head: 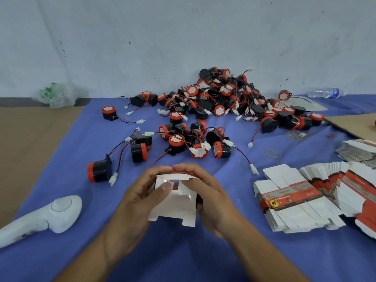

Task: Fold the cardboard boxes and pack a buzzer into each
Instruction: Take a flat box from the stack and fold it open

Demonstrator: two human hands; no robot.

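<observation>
Just short of the buzzers (179, 142), the left hand (138, 200) and right hand (207, 192) grip the half-folded box (175, 202) from both sides, steadying it for flap-tucking.

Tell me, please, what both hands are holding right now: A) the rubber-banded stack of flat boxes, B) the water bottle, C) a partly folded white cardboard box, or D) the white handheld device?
C: the left hand and the right hand both grip the cardboard box between them, and its flaps are not yet closed.
</observation>
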